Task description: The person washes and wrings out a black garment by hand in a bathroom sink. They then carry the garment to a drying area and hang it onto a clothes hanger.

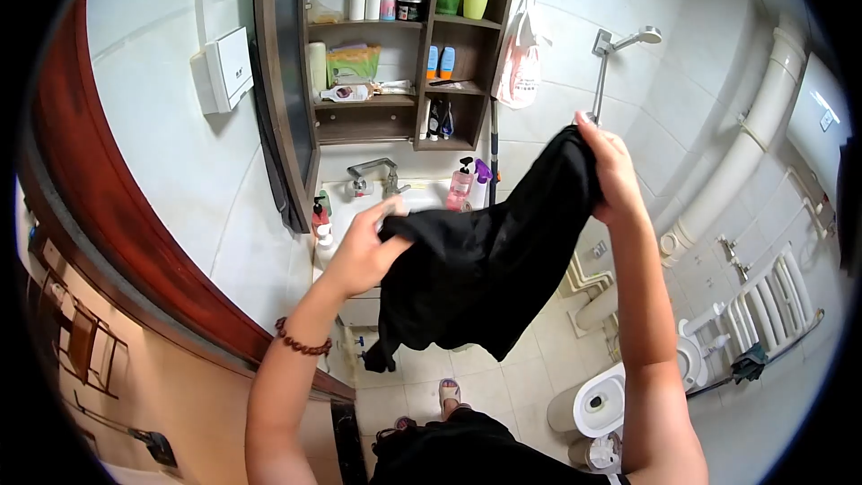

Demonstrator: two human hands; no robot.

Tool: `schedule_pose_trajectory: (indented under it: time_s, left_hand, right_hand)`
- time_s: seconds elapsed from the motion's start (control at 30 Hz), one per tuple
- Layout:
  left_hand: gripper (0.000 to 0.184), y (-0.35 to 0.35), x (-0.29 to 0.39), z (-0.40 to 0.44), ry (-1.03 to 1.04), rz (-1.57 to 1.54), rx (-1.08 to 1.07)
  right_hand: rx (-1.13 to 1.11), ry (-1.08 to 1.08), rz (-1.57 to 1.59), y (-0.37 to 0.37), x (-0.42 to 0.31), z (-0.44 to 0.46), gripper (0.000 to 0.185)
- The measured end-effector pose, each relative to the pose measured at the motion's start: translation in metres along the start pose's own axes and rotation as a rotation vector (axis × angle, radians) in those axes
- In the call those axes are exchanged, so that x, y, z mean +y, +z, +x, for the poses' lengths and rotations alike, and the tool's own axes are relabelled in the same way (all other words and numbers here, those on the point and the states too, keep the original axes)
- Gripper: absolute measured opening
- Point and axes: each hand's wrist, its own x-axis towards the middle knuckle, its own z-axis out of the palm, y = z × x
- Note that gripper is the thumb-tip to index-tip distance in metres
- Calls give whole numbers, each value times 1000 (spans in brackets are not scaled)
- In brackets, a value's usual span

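Over tiled floor [521, 386], a black cloth [489, 260] hangs stretched, its long axis rising from the left hand [362, 256] clamped on it to the right hand [614, 172], gripping higher.

Soft, matt cloth [485, 260] is swallowing light, the smooth metal faucet [373, 167] is gleaming, the wooden door frame [94, 166] is flashing gloss, and the wood-look cabinet [364, 128] is looking dull!

No text legible; hanging bag [522, 61] bears print [518, 86], seemingly too small to read.
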Motion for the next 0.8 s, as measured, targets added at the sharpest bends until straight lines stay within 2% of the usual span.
schedule_pose_trajectory:
  time_s: [0.07,0.13,0.17,0.2,0.27,0.33,0.37,0.4,0.43,0.5,0.53,0.57,0.6,0.63,0.67,0.73,0.77,0.8]
  left_hand:
    - [7,28,13,22,13,-216,16]
    - [5,50,22,47,393,39,25]
    - [8,55,17,58,360,-31,-105]
    - [10,66,34,57,180,-282,-134]
    - [15,81,41,69,174,-384,27]
    - [18,77,39,90,101,-524,128]
    - [16,75,36,102,228,-475,179]
    - [12,72,36,110,230,-442,189]
    - [10,73,45,114,250,-476,186]
    - [8,77,51,129,282,-505,212]
    - [6,78,57,136,264,-557,201]
    - [6,77,60,142,232,-562,197]
    - [5,74,60,150,203,-567,194]
    - [6,70,50,162,332,-506,244]
    - [10,57,41,170,321,-431,284]
    - [19,26,29,172,235,-459,477]
    - [23,9,18,170,223,-472,514]
    - [27,-5,2,165,213,-487,554]
  right_hand:
    - [-18,13,12,26,2,-5,38]
    - [-132,-49,4,48,13,-1,38]
    - [-179,-80,7,59,14,0,38]
    - [-225,-111,10,68,15,-1,37]
    - [-206,-278,-122,71,19,9,37]
    - [-132,-598,-394,50,22,14,32]
    - [12,-774,-384,51,30,4,33]
    - [-47,-725,-356,34,56,7,64]
    - [-171,-467,-35,35,89,2,99]
    - [-381,-344,-277,37,171,-2,121]
    - [-476,-205,-318,60,175,-17,119]
    - [-450,-184,-295,75,196,-25,100]
    - [-479,-9,49,91,201,-25,63]
    - [-441,80,127,89,209,-23,47]
    - [-412,166,203,88,216,-19,32]
    - [-208,119,227,62,223,-5,17]
    - [-148,136,295,50,203,2,11]
    - [-187,49,387,33,198,13,14]
